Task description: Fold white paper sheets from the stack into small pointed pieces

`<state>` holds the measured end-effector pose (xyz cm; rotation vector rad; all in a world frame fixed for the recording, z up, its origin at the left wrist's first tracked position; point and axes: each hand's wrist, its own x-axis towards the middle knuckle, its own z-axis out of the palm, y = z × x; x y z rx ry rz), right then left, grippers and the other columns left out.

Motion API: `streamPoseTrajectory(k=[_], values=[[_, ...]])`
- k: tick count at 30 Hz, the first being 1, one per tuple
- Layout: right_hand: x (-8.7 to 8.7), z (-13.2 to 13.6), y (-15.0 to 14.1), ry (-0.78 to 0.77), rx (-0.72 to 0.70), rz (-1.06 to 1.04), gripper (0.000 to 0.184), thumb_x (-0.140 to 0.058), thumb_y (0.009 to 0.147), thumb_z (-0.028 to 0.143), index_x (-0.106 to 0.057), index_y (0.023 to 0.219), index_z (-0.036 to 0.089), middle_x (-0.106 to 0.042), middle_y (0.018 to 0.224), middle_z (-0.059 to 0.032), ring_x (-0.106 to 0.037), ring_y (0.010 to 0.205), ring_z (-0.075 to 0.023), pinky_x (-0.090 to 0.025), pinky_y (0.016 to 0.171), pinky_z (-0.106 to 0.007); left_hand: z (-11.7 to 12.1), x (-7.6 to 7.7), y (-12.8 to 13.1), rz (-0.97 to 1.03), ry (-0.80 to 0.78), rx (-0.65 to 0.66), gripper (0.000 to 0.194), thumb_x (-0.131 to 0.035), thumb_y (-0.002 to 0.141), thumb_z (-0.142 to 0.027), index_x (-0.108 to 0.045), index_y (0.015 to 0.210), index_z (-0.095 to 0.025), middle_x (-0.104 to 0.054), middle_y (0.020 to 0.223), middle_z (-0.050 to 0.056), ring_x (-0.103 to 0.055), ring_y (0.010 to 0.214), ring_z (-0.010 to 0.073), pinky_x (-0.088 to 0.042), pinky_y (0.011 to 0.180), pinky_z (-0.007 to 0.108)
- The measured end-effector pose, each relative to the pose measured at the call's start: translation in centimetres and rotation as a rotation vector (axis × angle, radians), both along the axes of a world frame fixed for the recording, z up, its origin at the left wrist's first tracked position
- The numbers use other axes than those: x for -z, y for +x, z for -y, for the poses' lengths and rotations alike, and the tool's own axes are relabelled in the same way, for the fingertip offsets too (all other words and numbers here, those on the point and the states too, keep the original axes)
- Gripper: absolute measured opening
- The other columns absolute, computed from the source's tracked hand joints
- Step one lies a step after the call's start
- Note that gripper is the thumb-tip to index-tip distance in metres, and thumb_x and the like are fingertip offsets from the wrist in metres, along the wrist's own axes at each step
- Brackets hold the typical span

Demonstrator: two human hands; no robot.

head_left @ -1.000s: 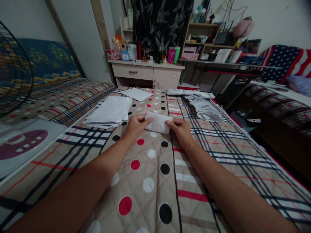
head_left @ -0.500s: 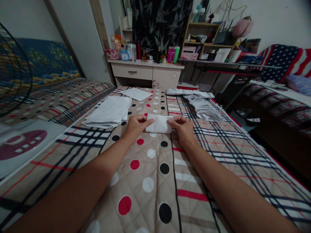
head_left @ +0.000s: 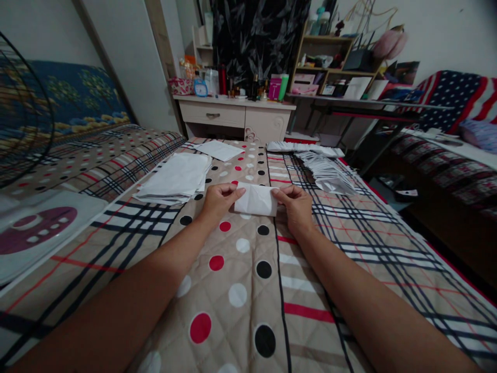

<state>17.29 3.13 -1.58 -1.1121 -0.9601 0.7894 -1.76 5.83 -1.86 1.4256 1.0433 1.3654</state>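
A small white folded sheet (head_left: 256,200), thin like paper or tissue, is stretched between my two hands just above the patterned bedspread (head_left: 233,321). My left hand (head_left: 220,201) pinches its left edge between thumb and fingers. At the right edge, my right hand (head_left: 295,203) grips it the same way, thumb on top. Creases run across the sheet's face. Left of it lies a stack of larger white sheets (head_left: 176,176), with a single white sheet (head_left: 219,150) just beyond. To the right, a fanned row of folded white pieces (head_left: 326,173) rests on the bedspread.
A long white bundle (head_left: 305,149) lies near the bed's far edge. A plastic package with a purple print (head_left: 42,225) is at the left. A pale dresser (head_left: 212,115) with bottles and a blue clock (head_left: 200,88) stands beyond; a fan (head_left: 48,103) is at far left.
The sheet and my right hand have shifted very slightly right, and the sheet looks a little more pulled out. My left hand keeps its pinch. The whole view moves slightly.
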Motion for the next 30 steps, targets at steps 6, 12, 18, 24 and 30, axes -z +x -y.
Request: streamPoseTrajectory(k=[6,12,18,24,30], values=[[0.0,0.1,-0.1,-0.033,-0.015,0.019,0.029,-0.081,0.056,0.033,-0.055,0.057,0.02,-0.059,0.06,0.0015,-0.051,0.055,-0.0115,-0.044,0.054,-0.026,-0.1,-0.2,0.0,0.062,-0.047,-0.082,0.031,-0.083,0.055,-0.038,-0.068,0.067,-0.014,-0.067,0.064,0.001,-0.055,0.055,0.0107,-0.043,0.05,0.022],[0.1,-0.1,-0.1,-0.021,0.013,0.087,0.026,-0.079,0.058,0.031,-0.056,0.058,0.02,-0.06,0.06,0.0013,-0.052,0.055,-0.0118,-0.044,0.054,-0.026,-0.4,0.2,0.0,0.035,-0.015,-0.088,0.031,-0.083,0.056,-0.037,-0.063,0.064,-0.014,-0.065,0.062,0.0,-0.055,0.054,0.01,-0.043,0.051,0.022],[0.1,-0.3,-0.1,0.015,0.028,0.128,0.026,-0.079,0.058,0.031,-0.057,0.066,0.02,-0.061,0.064,0.0014,-0.053,0.055,-0.0119,-0.044,0.055,-0.026,-0.4,0.1,-0.3,0.002,0.018,-0.065,0.036,-0.081,0.059,-0.034,-0.059,0.081,-0.016,-0.067,0.067,0.0,-0.062,0.057,0.0127,-0.047,0.054,0.022],[0.5,-0.7,-0.1,0.035,0.019,0.133,0.023,-0.077,0.06,0.029,-0.059,0.071,0.019,-0.062,0.065,0.0008,-0.055,0.056,-0.0129,-0.044,0.055,-0.027,-0.6,0.4,-0.4,-0.11,0.112,-0.066,0.023,-0.068,0.073,-0.025,-0.063,0.093,-0.016,-0.068,0.069,0.001,-0.063,0.061,0.0136,-0.049,0.057,0.023],[1.2,-1.8,0.0,0.002,0.045,0.358,0.015,-0.071,0.061,0.023,-0.058,0.066,0.02,-0.061,0.062,0.0007,-0.055,0.056,-0.0144,-0.042,0.053,-0.027,-1.0,1.0,-0.5,-0.649,0.26,-0.105,0.011,-0.068,0.074,-0.018,-0.073,0.084,-0.017,-0.068,0.078,0.005,-0.062,0.068,0.0177,-0.05,0.067,0.032]])
